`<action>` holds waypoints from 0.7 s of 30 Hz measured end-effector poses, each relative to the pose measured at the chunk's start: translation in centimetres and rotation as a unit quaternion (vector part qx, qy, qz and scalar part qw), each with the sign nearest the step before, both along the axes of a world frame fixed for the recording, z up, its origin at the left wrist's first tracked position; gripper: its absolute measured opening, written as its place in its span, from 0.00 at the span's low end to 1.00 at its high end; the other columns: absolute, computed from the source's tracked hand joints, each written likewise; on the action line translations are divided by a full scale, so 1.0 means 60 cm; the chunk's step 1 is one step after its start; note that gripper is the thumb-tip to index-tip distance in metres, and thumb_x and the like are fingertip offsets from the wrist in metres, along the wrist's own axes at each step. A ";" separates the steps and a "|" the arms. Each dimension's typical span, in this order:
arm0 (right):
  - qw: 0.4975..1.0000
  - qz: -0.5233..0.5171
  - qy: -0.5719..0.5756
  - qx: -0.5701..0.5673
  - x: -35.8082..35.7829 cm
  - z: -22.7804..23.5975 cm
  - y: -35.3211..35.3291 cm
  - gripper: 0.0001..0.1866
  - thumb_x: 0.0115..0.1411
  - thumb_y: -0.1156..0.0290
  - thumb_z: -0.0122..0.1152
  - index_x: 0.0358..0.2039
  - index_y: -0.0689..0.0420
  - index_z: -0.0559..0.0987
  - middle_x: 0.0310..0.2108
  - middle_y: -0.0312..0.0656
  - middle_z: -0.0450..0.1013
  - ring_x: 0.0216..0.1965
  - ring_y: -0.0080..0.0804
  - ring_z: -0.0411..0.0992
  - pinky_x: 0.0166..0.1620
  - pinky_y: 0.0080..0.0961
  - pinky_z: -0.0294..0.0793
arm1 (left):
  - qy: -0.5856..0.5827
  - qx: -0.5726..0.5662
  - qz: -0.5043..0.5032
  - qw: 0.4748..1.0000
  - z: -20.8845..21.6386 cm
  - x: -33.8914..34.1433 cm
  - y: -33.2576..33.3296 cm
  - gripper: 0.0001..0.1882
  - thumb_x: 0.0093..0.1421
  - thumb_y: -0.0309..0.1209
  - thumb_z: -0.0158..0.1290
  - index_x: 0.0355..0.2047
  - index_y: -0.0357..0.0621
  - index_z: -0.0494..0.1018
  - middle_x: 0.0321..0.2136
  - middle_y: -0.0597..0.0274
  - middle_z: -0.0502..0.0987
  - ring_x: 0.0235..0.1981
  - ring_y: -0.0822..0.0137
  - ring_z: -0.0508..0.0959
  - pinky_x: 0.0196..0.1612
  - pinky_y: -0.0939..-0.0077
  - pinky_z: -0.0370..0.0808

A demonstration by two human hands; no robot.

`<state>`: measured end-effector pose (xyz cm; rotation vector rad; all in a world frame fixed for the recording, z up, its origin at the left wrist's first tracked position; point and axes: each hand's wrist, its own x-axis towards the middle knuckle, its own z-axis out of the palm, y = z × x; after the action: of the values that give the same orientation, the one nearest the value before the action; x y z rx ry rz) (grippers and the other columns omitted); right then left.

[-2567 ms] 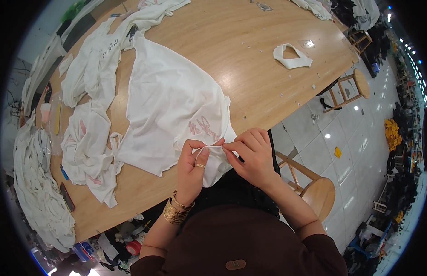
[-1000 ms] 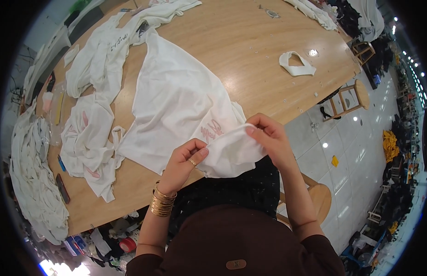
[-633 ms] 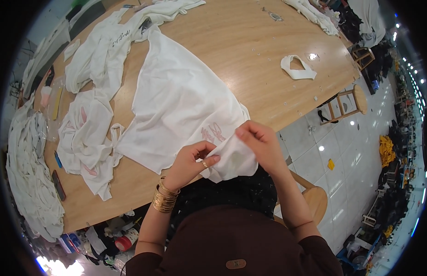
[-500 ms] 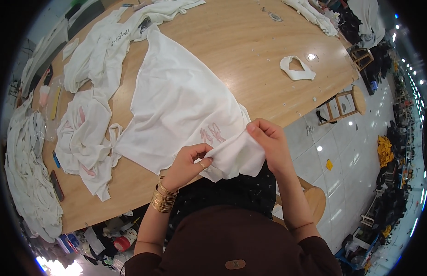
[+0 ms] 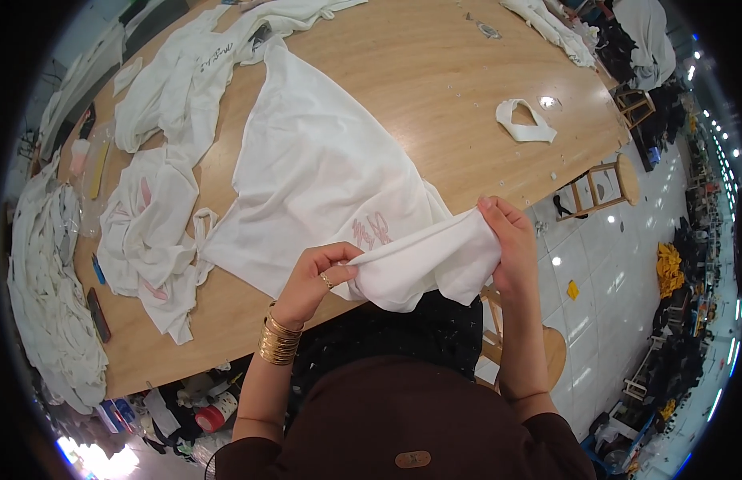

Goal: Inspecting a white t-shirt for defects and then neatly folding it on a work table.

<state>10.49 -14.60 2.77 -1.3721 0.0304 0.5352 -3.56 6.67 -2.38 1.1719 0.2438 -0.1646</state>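
Pale floor tiles (image 5: pixel 591 264) are seen to the right of a large wooden bench (image 5: pixel 443 88), with a wooden stool (image 5: pixel 628 180) standing near its far right side. On the bench, a white garment (image 5: pixel 323 144) is spread at the middle, and its near portion, close to some pink script (image 5: pixel 372 230), is lifted at the front edge, where it hangs over the wearer's dark lap. Crumpled white pieces with pink marks (image 5: pixel 151 212) are laid to the left, and a white fabric loop (image 5: pixel 527 130) is left well apart on the right.

By the left hand (image 5: pixel 313 280), the cloth is pinched between thumb and forefinger; by the right hand (image 5: pixel 512 244), the other end of the same edge is pinched between thumb and fingertips, raised slightly higher. Between them the edge is drawn nearly straight, with loose folds beneath.

The step in hand is judged to be the opening out and straightening of this edge. For any next move, an even pull would be called for, with neither pinch released early, lest the fold slump; whether the underside is creased cannot be told.
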 end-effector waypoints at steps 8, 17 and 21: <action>0.911 0.029 -0.322 -0.257 0.000 -0.029 0.011 0.05 0.54 0.70 0.58 0.25 0.57 0.75 0.23 0.32 0.71 0.26 0.23 0.66 0.31 0.20 0.63 | -0.007 0.086 0.011 0.996 0.015 -0.003 -0.010 0.12 0.59 0.31 0.50 0.34 0.32 0.74 0.26 0.72 0.74 0.28 0.81 0.67 0.34 0.85 0.66; 0.848 0.194 -0.459 -0.181 -0.065 0.010 0.057 0.08 0.46 0.79 0.61 0.29 0.57 0.78 0.29 0.38 0.71 0.34 0.33 0.68 0.38 0.25 0.67 | -0.066 0.234 0.008 0.970 0.026 -0.002 -0.034 0.11 0.59 0.31 0.49 0.37 0.37 0.73 0.19 0.63 0.73 0.21 0.79 0.67 0.27 0.83 0.67; 0.855 0.196 -0.449 -0.170 -0.057 0.010 0.054 0.08 0.47 0.78 0.62 0.30 0.56 0.78 0.30 0.38 0.71 0.35 0.32 0.68 0.40 0.24 0.66 | -0.073 0.219 0.022 0.973 0.040 0.000 -0.041 0.11 0.59 0.31 0.49 0.39 0.38 0.73 0.19 0.63 0.73 0.21 0.78 0.68 0.27 0.83 0.67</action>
<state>7.10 -11.33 3.36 -1.8823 -0.9783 0.1719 -3.54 4.22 0.00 1.6087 0.1813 0.0183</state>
